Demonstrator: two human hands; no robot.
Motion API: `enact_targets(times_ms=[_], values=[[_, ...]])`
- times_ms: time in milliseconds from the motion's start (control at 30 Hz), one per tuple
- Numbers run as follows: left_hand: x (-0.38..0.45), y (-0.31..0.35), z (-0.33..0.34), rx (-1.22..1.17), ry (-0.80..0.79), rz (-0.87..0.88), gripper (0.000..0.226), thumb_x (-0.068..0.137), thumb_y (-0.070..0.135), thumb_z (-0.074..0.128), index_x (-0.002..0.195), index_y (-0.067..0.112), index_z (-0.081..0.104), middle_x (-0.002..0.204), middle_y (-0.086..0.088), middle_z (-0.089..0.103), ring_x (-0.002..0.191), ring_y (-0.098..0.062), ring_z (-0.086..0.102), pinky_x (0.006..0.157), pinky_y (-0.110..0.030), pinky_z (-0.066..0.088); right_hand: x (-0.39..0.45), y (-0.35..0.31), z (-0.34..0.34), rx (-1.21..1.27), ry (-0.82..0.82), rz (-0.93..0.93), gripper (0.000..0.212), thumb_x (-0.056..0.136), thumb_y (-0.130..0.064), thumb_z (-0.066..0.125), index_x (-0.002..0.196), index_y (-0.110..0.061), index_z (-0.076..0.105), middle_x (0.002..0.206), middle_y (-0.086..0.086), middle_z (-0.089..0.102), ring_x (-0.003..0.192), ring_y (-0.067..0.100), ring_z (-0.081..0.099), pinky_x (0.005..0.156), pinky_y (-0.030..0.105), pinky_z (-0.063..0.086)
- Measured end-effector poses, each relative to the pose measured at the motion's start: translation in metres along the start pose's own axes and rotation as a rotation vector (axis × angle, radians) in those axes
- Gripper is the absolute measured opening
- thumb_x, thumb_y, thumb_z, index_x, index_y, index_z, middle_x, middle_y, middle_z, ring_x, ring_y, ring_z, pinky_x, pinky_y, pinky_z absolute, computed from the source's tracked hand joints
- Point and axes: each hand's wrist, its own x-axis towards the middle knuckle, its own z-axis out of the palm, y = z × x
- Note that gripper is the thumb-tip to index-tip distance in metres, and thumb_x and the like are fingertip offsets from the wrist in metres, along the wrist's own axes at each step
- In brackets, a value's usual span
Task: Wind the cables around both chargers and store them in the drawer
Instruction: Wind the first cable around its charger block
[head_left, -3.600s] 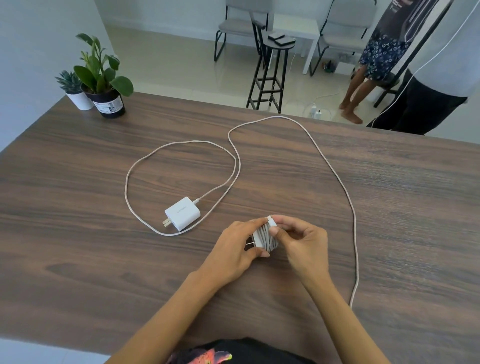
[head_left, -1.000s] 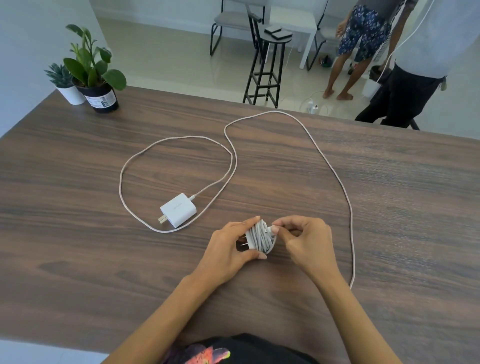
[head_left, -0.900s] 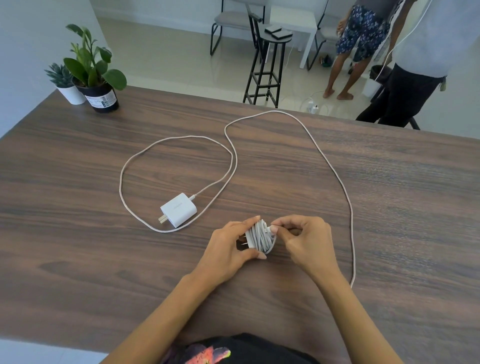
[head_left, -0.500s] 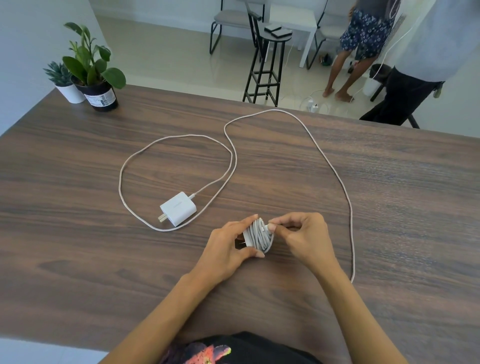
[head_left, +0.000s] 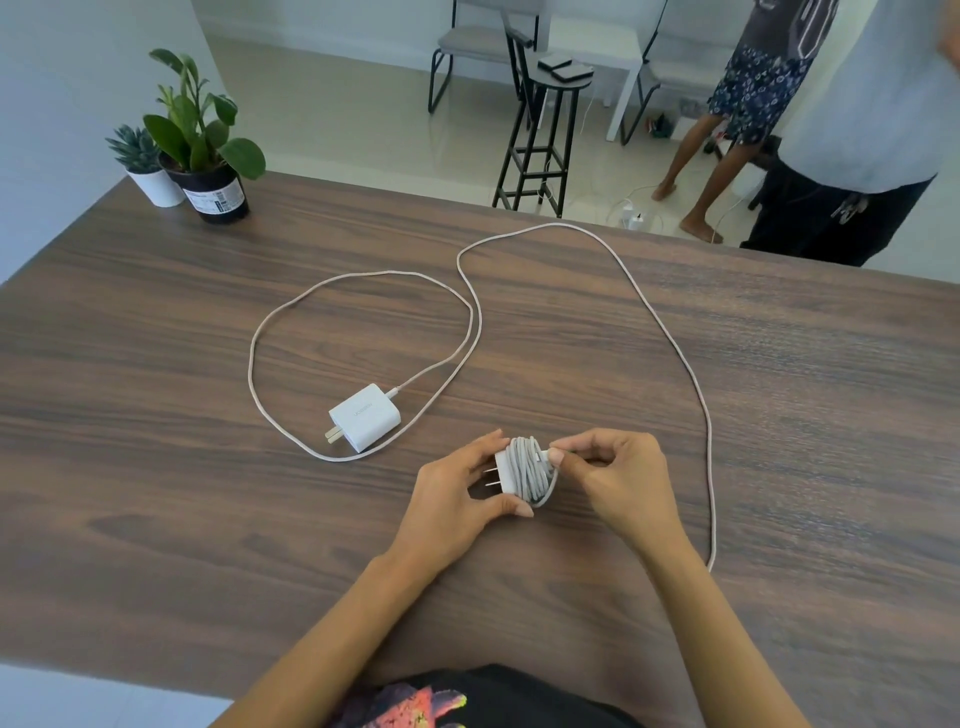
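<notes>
Left hand: curled round wound charger, thumb below, fingers above; prongs toward palm.
Right hand: pinching cable end against the coils of wound charger.
Wound charger: held just above table, near its front middle.
Second charger: flat on table, just left-behind wound charger; loose cable looping behind and right.
Potted plants: table's far left corner.
Drawer: not seen.
</notes>
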Motion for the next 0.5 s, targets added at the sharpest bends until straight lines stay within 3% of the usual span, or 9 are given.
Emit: enact_targets(times_ms=[167, 300, 500], values=[[-0.0002, 0.0020, 0.0017, 0.024, 0.007, 0.041, 0.069, 0.060, 0.015, 0.087, 0.124, 0.016, 0.061, 0.118, 0.013, 0.064, 0.102, 0.010, 0.060, 0.089, -0.006, 0.042, -0.0015, 0.0050, 0.0007, 0.027, 0.028, 0.038, 0.008, 0.074, -0.018, 0.077, 0.068, -0.023, 0.073, 0.064, -0.008, 0.072, 0.065, 0.005, 0.067, 0.070, 0.019, 0.051], [-0.0014, 0.0026, 0.0035, 0.090, 0.027, 0.083, 0.073, 0.063, 0.018, 0.085, 0.130, 0.020, 0.055, 0.112, 0.020, 0.059, 0.096, 0.023, 0.054, 0.086, 0.002, 0.036, -0.0028, 0.0054, 0.0066, 0.010, 0.076, 0.026, 0.013, 0.076, -0.018, 0.075, 0.067, -0.026, 0.070, 0.062, -0.009, 0.070, 0.060, 0.000, 0.063, 0.061, 0.010, 0.047], [-0.0006, -0.0016, 0.0039, 0.152, 0.043, 0.157, 0.071, 0.064, 0.014, 0.084, 0.129, 0.021, 0.055, 0.121, 0.016, 0.055, 0.112, 0.022, 0.045, 0.097, -0.002, 0.032, -0.0035, 0.0027, 0.0036, -0.052, 0.040, -0.046, 0.024, 0.073, -0.015, 0.077, 0.061, -0.033, 0.068, 0.059, -0.018, 0.068, 0.061, -0.004, 0.064, 0.063, 0.009, 0.047]])
